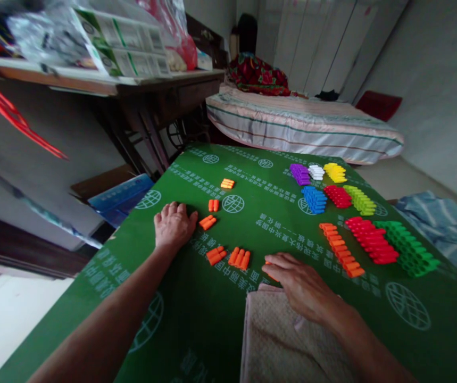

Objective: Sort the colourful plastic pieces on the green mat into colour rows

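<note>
My left hand [175, 223] lies palm down on the green board [196, 330], its fingers stretched forward and the thumb out to the side, holding nothing. Just right of its thumb is a small group of orange bullet-shaped plastic pieces [208, 222]. My right hand [294, 276] is bent over an orange plastic piece [270, 273], mostly hidden under its fingers. More orange pieces sit between my hands: one group [216, 255] and, beside it, another [239, 258]. Farther up lie an upright pair [213, 205] and a small stack [227, 183].
On the right stand grouped plastic pieces: an orange row [342, 250], red [372, 239], green [407, 247], blue [314, 200] and several other colours. A folded cloth [288, 340] lies under my right wrist. Behind are a cluttered desk [172, 85] and a bed [304, 122].
</note>
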`<state>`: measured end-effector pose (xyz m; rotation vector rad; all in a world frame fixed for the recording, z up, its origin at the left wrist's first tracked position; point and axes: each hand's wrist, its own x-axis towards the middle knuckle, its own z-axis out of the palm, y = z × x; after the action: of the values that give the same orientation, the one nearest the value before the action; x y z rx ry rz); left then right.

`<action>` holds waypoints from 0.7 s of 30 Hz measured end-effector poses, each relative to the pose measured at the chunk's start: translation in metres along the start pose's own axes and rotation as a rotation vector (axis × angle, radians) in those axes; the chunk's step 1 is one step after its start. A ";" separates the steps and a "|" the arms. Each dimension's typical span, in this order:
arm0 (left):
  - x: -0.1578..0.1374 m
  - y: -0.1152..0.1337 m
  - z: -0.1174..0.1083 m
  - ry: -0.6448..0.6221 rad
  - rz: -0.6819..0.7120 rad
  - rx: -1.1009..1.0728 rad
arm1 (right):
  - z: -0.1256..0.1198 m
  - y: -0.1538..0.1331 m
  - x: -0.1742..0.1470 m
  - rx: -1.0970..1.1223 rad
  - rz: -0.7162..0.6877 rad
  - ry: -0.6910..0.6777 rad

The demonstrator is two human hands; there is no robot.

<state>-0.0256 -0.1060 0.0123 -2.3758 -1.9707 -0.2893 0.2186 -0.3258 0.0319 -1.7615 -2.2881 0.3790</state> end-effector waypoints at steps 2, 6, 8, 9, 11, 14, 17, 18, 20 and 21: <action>0.000 0.000 0.000 0.000 0.000 -0.001 | -0.002 0.002 0.003 0.006 0.009 -0.018; 0.000 0.000 0.001 0.003 -0.005 0.011 | -0.001 0.005 0.000 0.034 0.054 0.015; 0.000 0.000 0.001 0.002 -0.004 0.019 | 0.002 0.007 -0.003 0.041 0.080 0.041; 0.000 -0.001 0.001 0.000 -0.003 0.021 | 0.003 0.009 -0.005 0.049 0.095 0.060; 0.000 -0.001 0.000 -0.006 0.000 0.017 | 0.003 0.017 -0.008 0.075 0.130 0.120; 0.003 -0.001 -0.003 -0.021 0.003 0.003 | -0.007 0.044 -0.012 0.093 0.217 0.287; 0.006 -0.001 -0.005 -0.022 0.018 -0.001 | -0.027 0.087 -0.018 0.041 0.402 0.485; 0.007 -0.001 -0.005 -0.020 0.020 -0.006 | -0.034 0.102 -0.020 0.023 0.479 0.537; 0.009 -0.002 -0.004 -0.025 0.018 0.005 | -0.045 0.131 -0.023 -0.001 0.611 0.608; 0.010 -0.003 -0.003 -0.028 0.016 0.017 | -0.048 0.142 -0.024 -0.009 0.652 0.621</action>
<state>-0.0269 -0.0961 0.0165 -2.3972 -1.9566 -0.2399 0.3703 -0.3115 0.0286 -2.1996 -1.2775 -0.0841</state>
